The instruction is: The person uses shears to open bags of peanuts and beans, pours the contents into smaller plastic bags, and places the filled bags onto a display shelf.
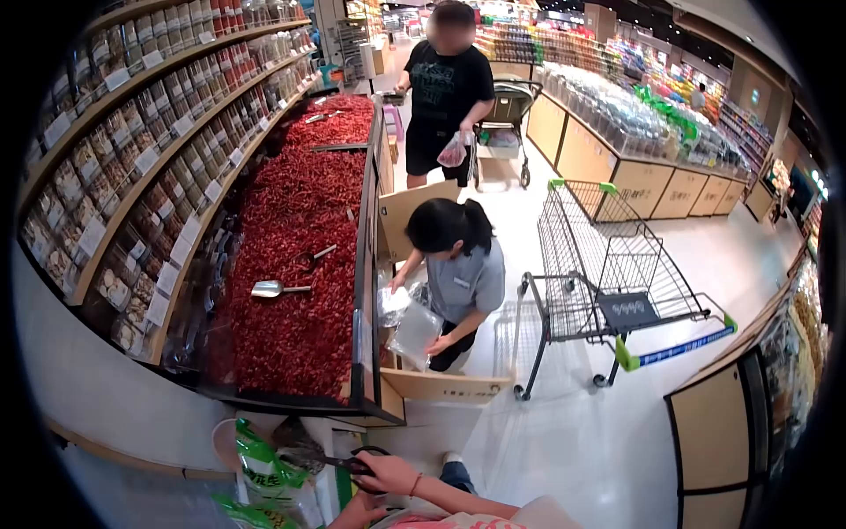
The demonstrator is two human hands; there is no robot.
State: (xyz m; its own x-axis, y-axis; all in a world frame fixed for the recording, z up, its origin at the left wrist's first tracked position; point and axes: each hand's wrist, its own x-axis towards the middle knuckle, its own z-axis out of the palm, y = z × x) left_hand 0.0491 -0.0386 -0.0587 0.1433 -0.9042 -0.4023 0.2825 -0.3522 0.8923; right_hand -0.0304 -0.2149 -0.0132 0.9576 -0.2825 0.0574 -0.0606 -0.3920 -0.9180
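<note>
My right hand (388, 473), with a thin band on its wrist, is closed round the handles of black scissors (345, 462). Their blades point left, towards a dark bundle in clear plastic (298, 438). Just below, at the bottom edge, my left hand (359, 510) has curled fingers; what they hold is hidden. To the left of both hands lies a green and clear printed bag (264, 463), with another green bag piece (251, 511) under it.
Dried red chillies fill a long bin (363, 353) with metal scoops (269, 288). A crouching person (467, 273) handles clear bags by an open cabinet door (445, 386). Another person (445, 88) stands behind with a bag. A shopping cart (577, 304) is right; jar shelves (167, 123) are left.
</note>
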